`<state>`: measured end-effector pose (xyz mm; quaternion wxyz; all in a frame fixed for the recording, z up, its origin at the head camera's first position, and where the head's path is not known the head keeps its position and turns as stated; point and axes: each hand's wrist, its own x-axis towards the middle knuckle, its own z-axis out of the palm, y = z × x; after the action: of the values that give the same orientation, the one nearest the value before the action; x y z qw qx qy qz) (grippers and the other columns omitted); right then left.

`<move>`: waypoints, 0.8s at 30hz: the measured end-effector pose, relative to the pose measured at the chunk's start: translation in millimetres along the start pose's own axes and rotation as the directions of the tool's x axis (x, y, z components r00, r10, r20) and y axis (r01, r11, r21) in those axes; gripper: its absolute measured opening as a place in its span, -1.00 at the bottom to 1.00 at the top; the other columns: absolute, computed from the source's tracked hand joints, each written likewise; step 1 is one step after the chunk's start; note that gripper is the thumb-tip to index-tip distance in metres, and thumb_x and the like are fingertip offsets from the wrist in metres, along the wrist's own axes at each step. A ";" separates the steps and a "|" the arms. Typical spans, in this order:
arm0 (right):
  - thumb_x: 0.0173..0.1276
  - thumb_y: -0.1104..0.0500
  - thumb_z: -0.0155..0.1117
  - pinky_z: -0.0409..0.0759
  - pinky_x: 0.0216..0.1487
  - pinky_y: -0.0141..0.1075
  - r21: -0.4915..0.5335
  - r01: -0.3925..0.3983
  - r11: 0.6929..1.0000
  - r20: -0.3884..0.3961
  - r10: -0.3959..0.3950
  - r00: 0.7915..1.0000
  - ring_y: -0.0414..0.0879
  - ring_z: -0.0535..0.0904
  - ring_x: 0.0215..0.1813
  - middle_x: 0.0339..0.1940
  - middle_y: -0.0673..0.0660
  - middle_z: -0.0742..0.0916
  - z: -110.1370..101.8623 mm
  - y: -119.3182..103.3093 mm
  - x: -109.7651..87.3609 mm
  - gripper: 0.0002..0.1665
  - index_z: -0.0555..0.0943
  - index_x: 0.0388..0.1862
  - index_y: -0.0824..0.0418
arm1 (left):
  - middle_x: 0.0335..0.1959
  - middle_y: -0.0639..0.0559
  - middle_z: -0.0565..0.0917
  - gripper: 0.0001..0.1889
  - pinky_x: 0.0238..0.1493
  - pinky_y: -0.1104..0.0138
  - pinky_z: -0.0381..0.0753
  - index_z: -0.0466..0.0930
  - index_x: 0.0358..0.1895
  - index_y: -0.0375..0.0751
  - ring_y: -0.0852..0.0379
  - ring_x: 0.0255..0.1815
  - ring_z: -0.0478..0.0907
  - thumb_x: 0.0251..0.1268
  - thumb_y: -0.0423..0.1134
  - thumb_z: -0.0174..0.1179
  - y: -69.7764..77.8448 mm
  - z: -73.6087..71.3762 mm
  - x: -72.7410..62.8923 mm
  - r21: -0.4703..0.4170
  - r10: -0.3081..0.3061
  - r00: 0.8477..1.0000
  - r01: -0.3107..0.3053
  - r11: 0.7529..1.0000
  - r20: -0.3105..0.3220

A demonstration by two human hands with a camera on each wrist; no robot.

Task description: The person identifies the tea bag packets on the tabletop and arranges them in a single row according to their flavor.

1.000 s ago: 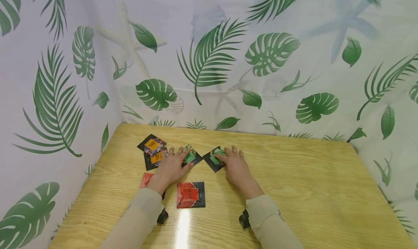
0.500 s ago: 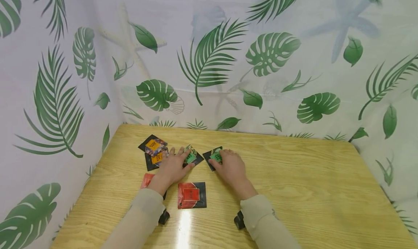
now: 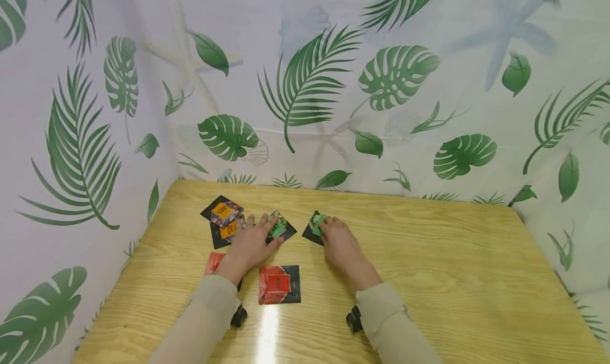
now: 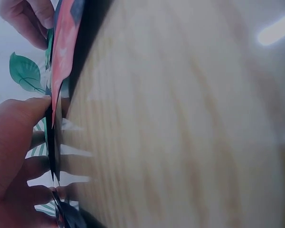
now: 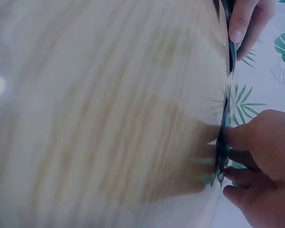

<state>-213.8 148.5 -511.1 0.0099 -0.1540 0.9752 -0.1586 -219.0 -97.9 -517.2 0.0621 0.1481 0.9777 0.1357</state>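
My left hand (image 3: 250, 247) lies spread over a black packet with a green label (image 3: 278, 227), its fingertips touching the printed face. A second green-labelled packet (image 3: 316, 223) lies to the right, a narrow gap apart. My right hand (image 3: 344, 250) touches this one at its right side, covering that corner. In the right wrist view the right thumb and fingertips (image 5: 233, 137) meet the packet's upper face close over the table. Two orange-labelled packets (image 3: 221, 211) overlap beside the left hand. Below lies a red-and-black packet (image 3: 279, 284); another red packet (image 3: 213, 262) is partly hidden under the left wrist.
The wooden table (image 3: 452, 279) meets a white leaf-printed cloth (image 3: 405, 141) at the back and on the left. Black wrist devices (image 3: 354, 319) show below each sleeve. A bright light reflection (image 3: 268, 329) lies on the table near the front.
The right hand first shifted left, then back right, drawing in its spread fingers. The right green-labelled packet has turned and slid slightly away from the left one. The left hand has stayed put.
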 end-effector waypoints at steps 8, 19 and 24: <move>0.61 0.30 0.19 0.39 0.58 0.16 0.088 -0.020 0.996 0.029 0.017 0.999 0.31 0.36 0.62 0.56 0.37 0.51 -4.6 18.1 -6.7 -0.45 0.46 0.51 0.41 | 0.69 -0.19 0.23 -0.29 0.59 -0.45 0.01 0.21 0.69 0.08 -0.46 0.68 0.10 0.63 0.23 0.04 0.1 1.3 0.4 -0.014 0.002 1.000 -0.002 1.000 -0.002; 0.64 0.01 0.22 0.14 0.62 0.38 0.089 -0.089 0.992 0.095 0.081 0.992 0.49 0.06 0.70 0.61 0.45 0.40 -15.6 52.6 -14.9 -0.25 0.32 0.62 0.37 | 0.70 -0.19 0.21 -0.28 0.59 -0.45 -0.02 0.19 0.70 0.05 -0.46 0.69 0.07 0.63 0.23 0.03 -0.2 -1.0 -0.7 -0.017 0.002 1.000 -0.002 1.000 0.010; 0.66 0.12 0.16 0.08 0.61 0.44 0.062 -0.064 0.996 0.115 0.056 0.992 0.55 0.05 0.67 0.62 0.46 0.37 -20.0 59.9 -16.2 -0.31 0.31 0.63 0.38 | 0.70 -0.19 0.20 -0.27 0.59 -0.45 -0.01 0.19 0.70 0.04 -0.45 0.69 0.07 0.63 0.23 0.03 0.3 -1.6 -1.5 -0.012 -0.001 1.000 0.002 1.000 0.014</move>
<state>-217.5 213.6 -511.4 0.0751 -0.1330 0.9715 -0.1812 -217.7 -98.5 -515.4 0.0699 0.1480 0.9765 0.1405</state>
